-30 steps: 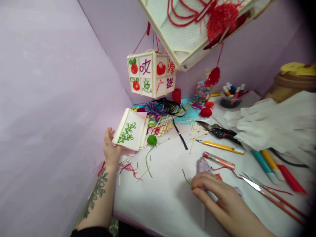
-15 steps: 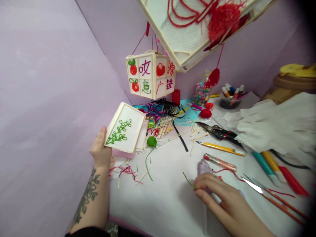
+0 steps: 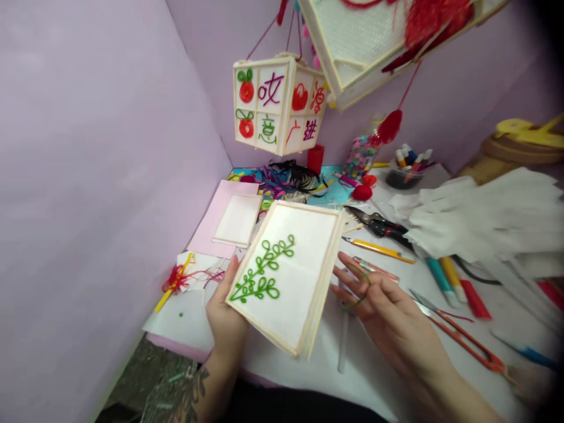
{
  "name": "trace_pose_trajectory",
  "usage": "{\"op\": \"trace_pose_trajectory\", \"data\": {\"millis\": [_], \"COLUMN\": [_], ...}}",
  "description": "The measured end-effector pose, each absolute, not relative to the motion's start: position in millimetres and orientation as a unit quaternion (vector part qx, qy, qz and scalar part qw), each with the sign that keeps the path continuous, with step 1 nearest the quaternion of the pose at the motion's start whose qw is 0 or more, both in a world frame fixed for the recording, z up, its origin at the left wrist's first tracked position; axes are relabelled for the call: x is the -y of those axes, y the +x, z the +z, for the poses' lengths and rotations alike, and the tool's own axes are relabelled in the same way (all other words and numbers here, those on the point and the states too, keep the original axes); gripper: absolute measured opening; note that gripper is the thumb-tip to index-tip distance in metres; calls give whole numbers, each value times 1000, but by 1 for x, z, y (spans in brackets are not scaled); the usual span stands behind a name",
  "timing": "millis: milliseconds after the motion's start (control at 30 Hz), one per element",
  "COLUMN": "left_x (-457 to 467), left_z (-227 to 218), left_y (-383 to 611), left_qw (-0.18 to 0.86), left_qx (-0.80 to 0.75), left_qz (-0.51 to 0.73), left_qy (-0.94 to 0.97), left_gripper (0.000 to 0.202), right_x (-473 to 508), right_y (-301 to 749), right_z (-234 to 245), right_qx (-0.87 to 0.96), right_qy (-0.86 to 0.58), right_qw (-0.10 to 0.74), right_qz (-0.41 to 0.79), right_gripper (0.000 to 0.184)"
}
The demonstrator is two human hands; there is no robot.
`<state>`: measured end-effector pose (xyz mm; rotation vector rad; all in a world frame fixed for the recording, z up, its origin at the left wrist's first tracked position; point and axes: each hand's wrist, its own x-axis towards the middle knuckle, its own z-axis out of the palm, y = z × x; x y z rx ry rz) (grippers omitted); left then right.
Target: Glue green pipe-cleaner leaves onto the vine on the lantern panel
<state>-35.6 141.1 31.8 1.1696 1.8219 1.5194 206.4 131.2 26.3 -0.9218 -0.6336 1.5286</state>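
My left hand point(image 3: 225, 320) is closed on the lower left edge of a white panel point(image 3: 304, 264) framed with pale wooden sticks. The panel is tilted towards me above the table. On its face a green looped branch point(image 3: 268, 267) with leaf shapes runs up from the lower left corner. To the right of the panel, my right hand point(image 3: 392, 317) pinches a curved piece of green cord point(image 3: 358, 304) between thumb and index finger, its other fingers spread. Beneath that hand lies a pale translucent stick point(image 3: 343, 346), partly hidden.
A decorated lantern point(image 3: 282, 106) hangs at the back, and a larger framed piece point(image 3: 352, 53) overhangs the table. Orange-handled scissors point(image 3: 471, 338), black pruning shears point(image 3: 379, 223) and a yellow craft knife point(image 3: 383, 249) lie right. Another white framed panel point(image 3: 238, 220) rests at the left.
My left hand has brought the panel right and nearer to me, uncovering the other framed panel and pink sheet. My right hand has turned and risen beside it with the green cord. The view has shifted.
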Motion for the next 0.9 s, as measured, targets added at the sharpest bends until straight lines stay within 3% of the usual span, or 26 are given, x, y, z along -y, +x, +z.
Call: {"op": "trace_pose_trajectory", "data": {"millis": [100, 333, 467, 600, 733, 833, 900], "left_x": [-130, -144, -160, -172, -167, -144, -122], "left_z": [26, 30, 27, 31, 34, 27, 20], "left_y": [-24, -35, -30, -26, -28, -29, -27], "left_qw": [238, -54, -109, -109, -41, -11, 72], "left_qx": [-670, -553, -463, -412, -430, -464, -483], "left_qz": [533, 465, 427, 348, 326, 460, 562], "left_qy": [459, 689, 769, 835, 841, 757, 667], "left_gripper": [58, 61, 70, 68, 77, 71, 46], "right_x": [-133, -136, -136, -136, -135, -133, -132], "right_y": [203, 198, 200, 205, 207, 207, 207], "right_z": [30, 21, 17, 13, 11, 16, 22], "right_qx": [236, 235, 270, 307, 340, 311, 290], "right_qy": [-366, -410, -439, -478, -503, -492, -489], "right_qw": [599, 610, 625, 609, 598, 590, 587], "right_qz": [672, 636, 586, 554, 523, 560, 577], "right_gripper": [25, 22, 19, 20, 22, 22, 25]}}
